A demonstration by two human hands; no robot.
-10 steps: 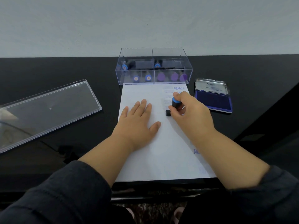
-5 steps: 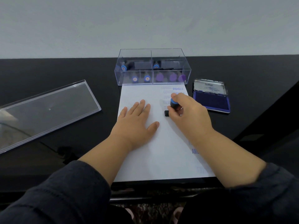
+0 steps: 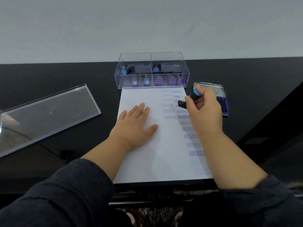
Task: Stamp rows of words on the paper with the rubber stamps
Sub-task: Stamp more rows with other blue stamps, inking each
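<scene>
A white paper (image 3: 147, 158) lies on the black table, with blue rows of EXPRESS, FRAGILE, AIR MAIL and AMENDED stamped down its right side. My left hand (image 3: 134, 123) rests flat on the sheet, fingers spread. My right hand (image 3: 203, 110) grips a black rubber stamp (image 3: 188, 99) with a blue cap, lifted off the paper and tilted over its right edge, close to the ink pad (image 3: 223, 105). The open pad shows a dark blue surface, partly hidden by my hand.
A clear plastic box (image 3: 152, 71) with several blue and purple capped stamps stands just behind the paper. Its clear lid (image 3: 47, 115) lies on the table at the left. The table's front edge runs right under the paper's near edge.
My right hand has lifted the stamp off the paper and moved it right toward the ink pad. A fresh AIR MAIL print shows where it stood. My left hand has stayed put.
</scene>
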